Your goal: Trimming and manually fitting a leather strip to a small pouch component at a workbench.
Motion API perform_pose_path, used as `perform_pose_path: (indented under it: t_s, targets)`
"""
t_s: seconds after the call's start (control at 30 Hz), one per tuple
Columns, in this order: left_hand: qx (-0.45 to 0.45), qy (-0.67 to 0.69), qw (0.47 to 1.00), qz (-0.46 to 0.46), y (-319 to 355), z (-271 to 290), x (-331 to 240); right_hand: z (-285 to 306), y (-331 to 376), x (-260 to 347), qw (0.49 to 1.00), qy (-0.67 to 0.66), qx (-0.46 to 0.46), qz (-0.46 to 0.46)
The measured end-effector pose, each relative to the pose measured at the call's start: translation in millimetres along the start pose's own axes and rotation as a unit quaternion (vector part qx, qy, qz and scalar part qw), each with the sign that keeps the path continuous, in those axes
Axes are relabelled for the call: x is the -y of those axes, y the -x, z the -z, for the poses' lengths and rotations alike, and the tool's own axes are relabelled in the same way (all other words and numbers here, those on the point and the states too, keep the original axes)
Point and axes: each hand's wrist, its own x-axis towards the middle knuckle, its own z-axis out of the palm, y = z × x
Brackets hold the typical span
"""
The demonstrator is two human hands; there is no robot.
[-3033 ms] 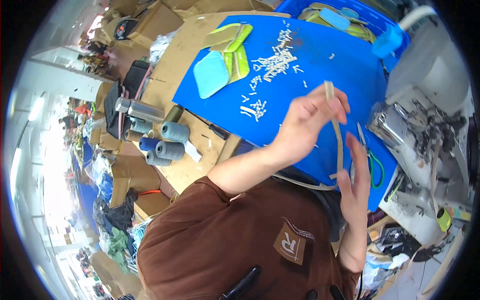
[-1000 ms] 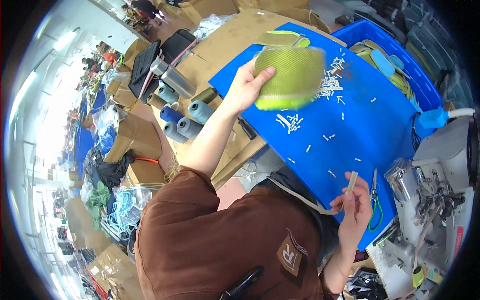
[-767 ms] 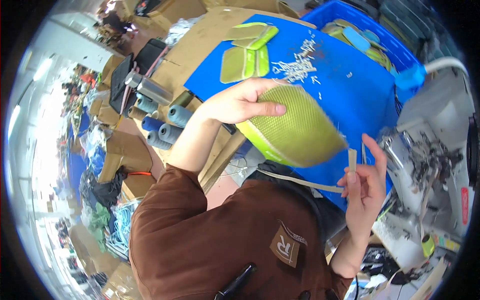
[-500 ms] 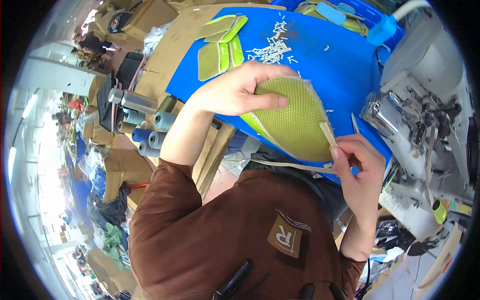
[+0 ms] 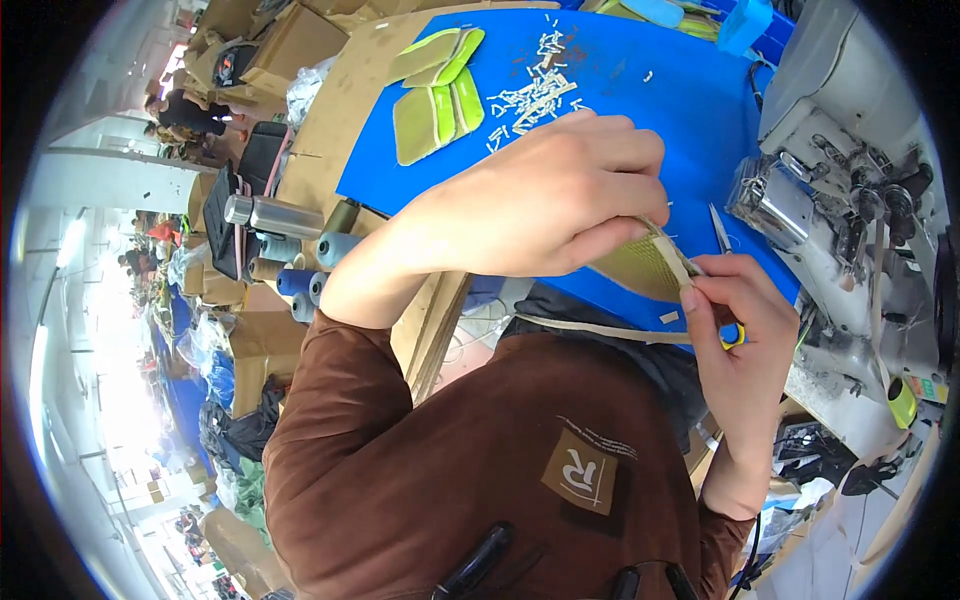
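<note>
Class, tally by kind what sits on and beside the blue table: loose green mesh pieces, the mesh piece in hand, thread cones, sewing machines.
Loose green mesh pieces: about 4, overlapping
Mesh piece in hand: 1
Thread cones: about 6
Sewing machine: 1
Total: about 12

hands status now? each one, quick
Left hand: closed, gripping the yellow-green mesh piece.
Right hand: fingers pinched on the beige strip at the mesh piece's edge.

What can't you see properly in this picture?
- Green mesh piece, head view: mostly covered by the left hand.
- Small tool with yellow and blue end: hidden in the right hand.
- Sewing machine: cut off by the picture's right rim.
- Background people: too small.
</note>
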Motion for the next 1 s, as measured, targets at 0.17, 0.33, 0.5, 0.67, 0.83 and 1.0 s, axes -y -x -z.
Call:
perform_pose_path:
  t_s: [0.17,0.33,0.5,0.67,0.83,1.0]
  targets:
    - [-0.026,0.014,1.0,-0.004,0.0,1.2,-5.0,-0.8,-1.4,3.7,1.0,0.022,-0.007,0.014]
    - [-0.042,-0.014,0.999,-0.025,-0.3,4.7,-13.6,-0.9,-0.2,5.4,0.997,0.048,-0.026,0.051]
    - [-0.079,-0.149,0.979,-0.116,10.6,-0.3,-22.0,-0.3,6.5,2.2,0.986,0.096,-0.061,0.121]
    - [-0.167,-0.309,0.911,-0.218,25.0,-14.9,-29.5,1.0,26.1,-12.9,0.984,0.053,-0.067,0.157]
    - [-0.207,-0.399,0.855,-0.259,33.8,-19.8,-29.7,11.8,22.8,5.2,0.947,0.201,-0.04,0.249]
    - [-0.322,-0.413,0.787,-0.327,27.5,-35.1,-19.3,12.4,24.6,5.7,0.924,0.256,-0.038,0.282]
